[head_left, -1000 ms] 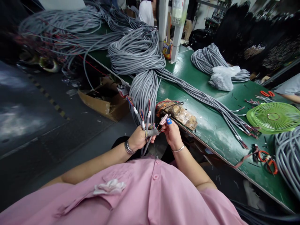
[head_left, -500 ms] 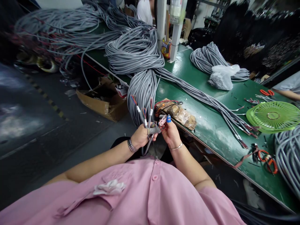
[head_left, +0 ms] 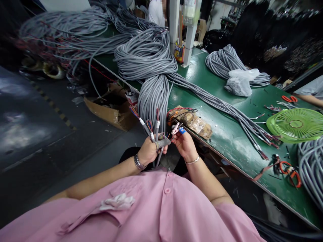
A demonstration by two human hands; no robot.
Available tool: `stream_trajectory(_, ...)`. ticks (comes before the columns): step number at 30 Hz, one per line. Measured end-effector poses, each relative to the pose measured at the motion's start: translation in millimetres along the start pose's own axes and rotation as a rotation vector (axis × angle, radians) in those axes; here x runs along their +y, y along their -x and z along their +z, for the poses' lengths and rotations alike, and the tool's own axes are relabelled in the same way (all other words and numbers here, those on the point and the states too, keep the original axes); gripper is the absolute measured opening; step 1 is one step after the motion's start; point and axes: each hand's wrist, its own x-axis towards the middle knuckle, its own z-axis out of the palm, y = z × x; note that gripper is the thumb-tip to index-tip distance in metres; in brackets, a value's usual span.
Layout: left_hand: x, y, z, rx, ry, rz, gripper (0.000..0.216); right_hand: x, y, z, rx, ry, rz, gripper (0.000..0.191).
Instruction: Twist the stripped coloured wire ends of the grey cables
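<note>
Your left hand (head_left: 148, 150) is closed around grey cables (head_left: 157, 127), at twelve o'clock from your pink shirt (head_left: 186, 208). At three o'clock of this hand, your right hand (head_left: 186, 145) pinches a small pale tool (head_left: 176, 129).

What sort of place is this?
Probably a cable-assembly workshop: coils of round grey cable heaped on a long, glossy green workbench, and grey cables with exposed multicoloured wires in the left hand.

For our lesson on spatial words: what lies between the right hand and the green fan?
In the head view, from the right hand to the green fan: first the brown block, then a bundle of grey cables with stripped ends.
</note>
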Motion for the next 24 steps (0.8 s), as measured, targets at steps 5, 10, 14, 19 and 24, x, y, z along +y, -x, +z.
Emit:
stream_trajectory(5, 2, 0, 2, 0.076, 0.037, 0.016, 0.024, 8, -1, -4, 0.063, 0.128, -0.167, 0.033)
stream_trajectory(10, 5, -2, 5, 0.053, 0.014, 0.011, 0.025, 12, -9, -5, -0.014, 0.051, -0.040, 0.040)
stream_trajectory(14, 7, -4, 9, 0.062, 0.028, -0.005, 0.025, 9, -12, -1, 0.013, -0.036, 0.000, 0.035)
stream_trajectory(19, 5, -8, 8, 0.079, 0.037, -0.009, 0.024, 9, -11, 1, 0.025, -0.063, -0.020, 0.030)
stream_trajectory(24, 1, -10, 5, 0.071, 0.026, -0.025, 0.023, 12, -12, 0, 0.008, -0.097, -0.024, 0.031)
